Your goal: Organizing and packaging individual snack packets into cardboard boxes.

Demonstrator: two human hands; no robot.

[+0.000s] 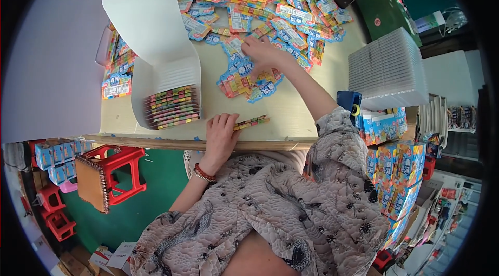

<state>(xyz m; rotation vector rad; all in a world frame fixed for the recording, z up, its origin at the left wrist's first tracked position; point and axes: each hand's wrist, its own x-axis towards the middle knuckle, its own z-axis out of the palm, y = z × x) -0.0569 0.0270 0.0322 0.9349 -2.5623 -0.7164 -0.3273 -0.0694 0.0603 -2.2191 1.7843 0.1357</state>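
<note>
Near the table's front edge, my left hand (pixel 221 134) is closed around the left end of a small stack of flat colourful packets (pixel 253 122), whose right ends stick out past the fingers. Farther off, my right hand (pixel 264 56) reaches over loose blue, red and yellow packets (pixel 239 78); its fingers are bent, with thumb and fingertips apart. The fingertips rest at a blue-edged packet; I see nothing gripped. Left of both hands stands a white box (pixel 171 75) with its lid (pixel 143 13) raised. A row of packets (pixel 174 107) is packed on edge in its near part.
A large heap of packets (pixel 280 0) covers the far table. At left, more packets (pixel 118 75) lie in a clear tray. To the right are a stack of white sheets (pixel 387 70), a blue tape dispenser (pixel 349 104) and printed boxes (pixel 397 164). Red stools (pixel 122 169) stand below left.
</note>
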